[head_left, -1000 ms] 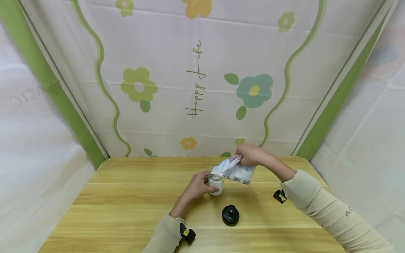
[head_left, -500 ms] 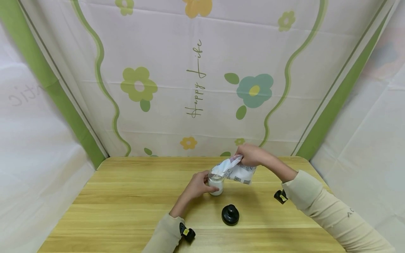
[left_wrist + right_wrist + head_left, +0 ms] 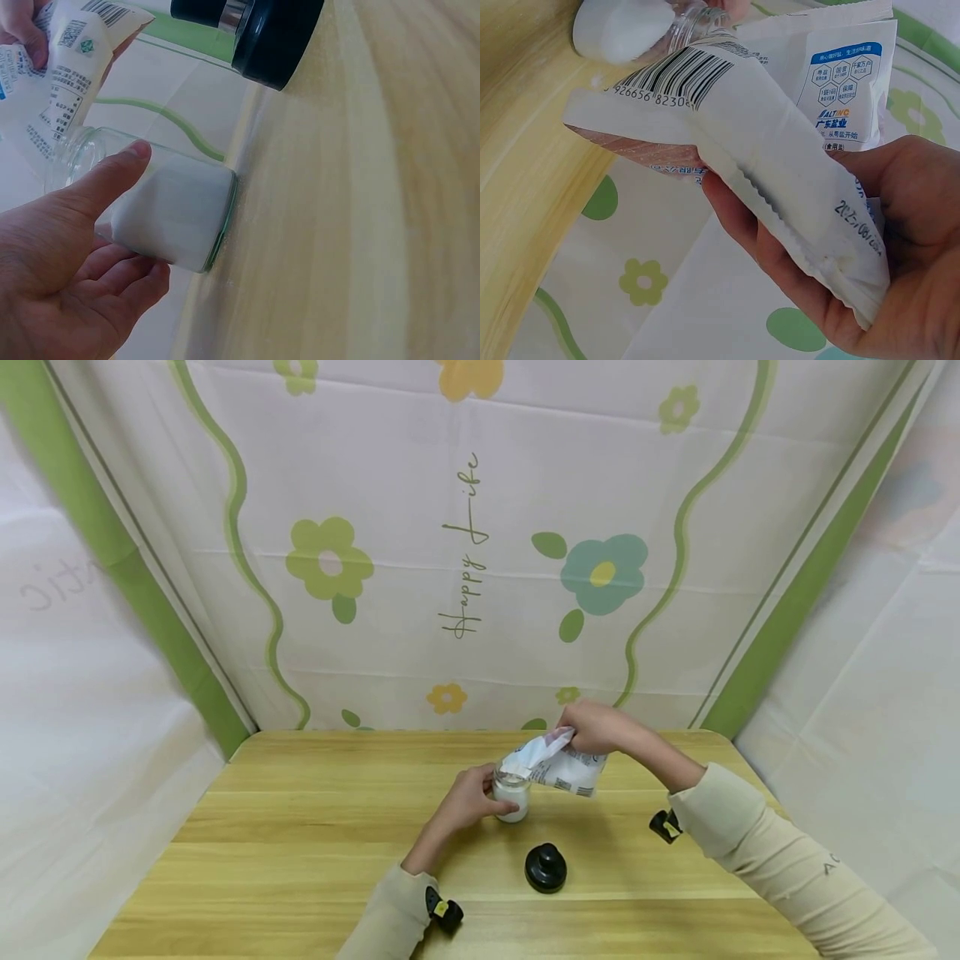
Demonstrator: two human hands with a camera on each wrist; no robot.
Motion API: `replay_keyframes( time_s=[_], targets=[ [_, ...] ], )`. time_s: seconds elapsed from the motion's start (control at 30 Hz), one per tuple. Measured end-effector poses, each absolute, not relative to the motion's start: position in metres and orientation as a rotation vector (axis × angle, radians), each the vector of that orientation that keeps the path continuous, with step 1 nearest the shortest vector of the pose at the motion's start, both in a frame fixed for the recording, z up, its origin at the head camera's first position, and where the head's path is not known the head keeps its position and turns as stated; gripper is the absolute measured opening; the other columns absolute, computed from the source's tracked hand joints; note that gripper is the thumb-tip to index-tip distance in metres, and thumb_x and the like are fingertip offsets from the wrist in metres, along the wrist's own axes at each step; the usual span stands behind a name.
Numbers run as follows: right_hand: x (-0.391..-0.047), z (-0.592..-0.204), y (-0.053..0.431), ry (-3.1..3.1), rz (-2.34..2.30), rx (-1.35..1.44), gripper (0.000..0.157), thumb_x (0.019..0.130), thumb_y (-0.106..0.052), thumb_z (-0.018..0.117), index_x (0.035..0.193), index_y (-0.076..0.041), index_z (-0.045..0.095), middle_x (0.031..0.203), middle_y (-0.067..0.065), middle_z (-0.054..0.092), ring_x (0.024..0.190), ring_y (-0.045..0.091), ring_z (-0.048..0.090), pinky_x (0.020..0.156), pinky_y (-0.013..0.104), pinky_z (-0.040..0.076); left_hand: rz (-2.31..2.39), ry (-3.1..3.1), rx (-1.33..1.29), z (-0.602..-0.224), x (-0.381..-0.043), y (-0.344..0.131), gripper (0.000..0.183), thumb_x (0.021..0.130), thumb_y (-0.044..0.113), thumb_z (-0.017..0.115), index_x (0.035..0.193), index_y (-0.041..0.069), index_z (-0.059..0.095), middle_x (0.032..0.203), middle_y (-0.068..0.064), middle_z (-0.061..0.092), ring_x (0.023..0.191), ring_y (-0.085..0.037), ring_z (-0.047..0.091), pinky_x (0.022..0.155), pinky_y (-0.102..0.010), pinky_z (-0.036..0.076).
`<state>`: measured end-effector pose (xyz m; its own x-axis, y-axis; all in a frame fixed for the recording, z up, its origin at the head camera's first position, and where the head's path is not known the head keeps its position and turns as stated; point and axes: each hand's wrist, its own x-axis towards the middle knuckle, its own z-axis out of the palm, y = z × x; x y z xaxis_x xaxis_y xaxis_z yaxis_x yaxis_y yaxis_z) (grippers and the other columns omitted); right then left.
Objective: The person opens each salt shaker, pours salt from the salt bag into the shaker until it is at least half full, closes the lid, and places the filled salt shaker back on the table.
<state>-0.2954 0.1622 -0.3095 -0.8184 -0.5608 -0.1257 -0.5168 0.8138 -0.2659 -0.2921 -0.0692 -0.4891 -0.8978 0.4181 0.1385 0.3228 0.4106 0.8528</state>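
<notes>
A clear glass jar [image 3: 176, 214] stands on the table, filled with white salt to below its neck. My left hand [image 3: 467, 798] grips it, thumb on one side and fingers curled round the other. My right hand [image 3: 594, 727] holds a white printed salt bag [image 3: 772, 165], its fingers wrapped round the crumpled packet. In the head view the bag [image 3: 566, 768] tilts down to the left, with its mouth at the jar's rim. The opening itself is hidden by the folded plastic. A black lid [image 3: 546, 868] with a knob lies on the table in front of the jar.
The wooden table [image 3: 315, 835] ends at a patterned cloth backdrop [image 3: 405, 610]. White cloth walls flank it on both sides. Black wrist cameras sit at both cuffs, and a few white grains show near the jar's base in the left wrist view.
</notes>
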Motion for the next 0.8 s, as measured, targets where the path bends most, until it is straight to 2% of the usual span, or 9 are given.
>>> replay_keyframes(
  time_s=[0.8],
  targets=[
    [-0.2963, -0.3091, 0.1603, 2.794, -0.334, -0.843, 0.014, 0.092, -0.002, 0.062, 0.088, -0.003, 0.075, 0.075, 0.005, 0.069, 0.060, 0.012, 0.060, 0.053, 0.022, 0.052, 1.520, 2.547, 0.673, -0.4879, -0.2921, -0.0693, 0.061, 0.078, 0.020, 0.087, 0.131, 0.004, 0.061, 0.122, -0.010, 0.070, 0.111, -0.022, 0.068, 0.095, -0.036, 0.056]
  ],
)
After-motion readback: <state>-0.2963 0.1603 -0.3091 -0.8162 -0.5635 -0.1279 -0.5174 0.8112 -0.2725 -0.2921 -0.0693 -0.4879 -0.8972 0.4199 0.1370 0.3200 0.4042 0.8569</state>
